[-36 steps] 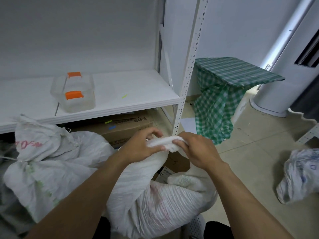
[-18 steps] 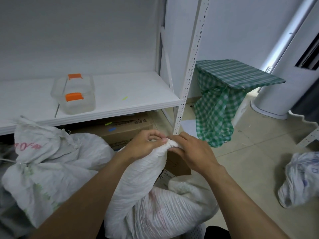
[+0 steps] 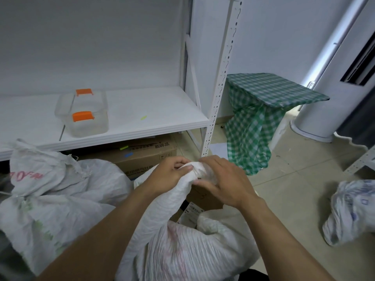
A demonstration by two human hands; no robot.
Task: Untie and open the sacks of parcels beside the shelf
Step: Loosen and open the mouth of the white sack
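Observation:
A white woven sack (image 3: 182, 246) stands in front of me, its neck gathered into a twisted bunch that rises to my hands. My left hand (image 3: 168, 175) grips the top of that bunch, fingers curled round it. My right hand (image 3: 221, 179) wraps over the end of the bunch from the right, thumb beneath it. The tie itself is hidden under my fingers. A second white sack (image 3: 46, 199) with red print lies to the left, its mouth tied. Both sit beside the white metal shelf (image 3: 142, 126).
A clear box with orange clips (image 3: 83, 114) stands on the shelf board. Cardboard boxes (image 3: 146, 157) lie under the shelf behind the sacks. A green checked cloth covers a stool (image 3: 261, 110) to the right. Another crumpled white bag (image 3: 351, 211) lies on the tiled floor at right.
Both hands have drawn closer together on the sack's bunched neck. The right hand has moved from beside the bunch to over its end; the neck stands more upright.

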